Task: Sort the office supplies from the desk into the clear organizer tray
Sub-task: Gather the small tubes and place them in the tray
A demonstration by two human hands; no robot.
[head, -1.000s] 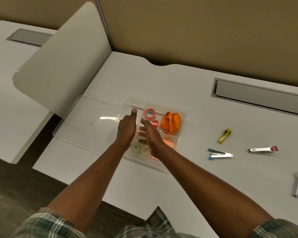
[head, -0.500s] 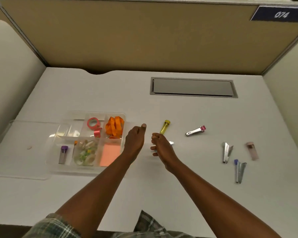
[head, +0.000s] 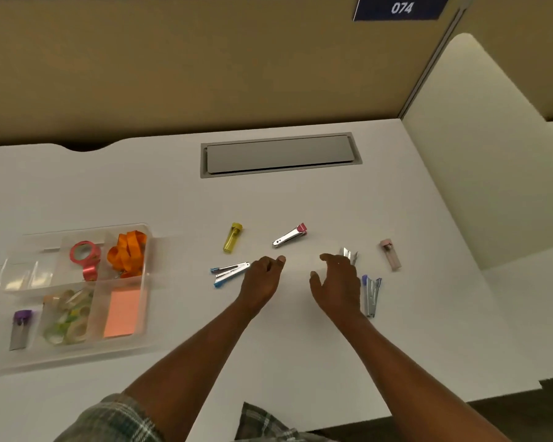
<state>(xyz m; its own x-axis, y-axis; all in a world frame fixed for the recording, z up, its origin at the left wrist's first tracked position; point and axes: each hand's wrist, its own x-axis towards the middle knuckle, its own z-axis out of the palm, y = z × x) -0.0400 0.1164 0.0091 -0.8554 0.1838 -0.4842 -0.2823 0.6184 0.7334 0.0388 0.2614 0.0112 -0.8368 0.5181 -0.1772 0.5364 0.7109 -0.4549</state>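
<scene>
6 supplies lie loose on the desk point(head: 300, 346), right of the organizer tray point(head: 77, 354). I'm choosing: left hand point(head: 262, 279) and right hand point(head: 336, 282) hover empty, fingers relaxed; next, pinch the blue staple remover point(head: 230, 272).

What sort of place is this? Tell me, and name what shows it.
Most likely an office cubicle: a tan partition wall bearing a numbered sign, a white desk with a grey cable hatch, and a clear organizer tray of stationery.
</scene>
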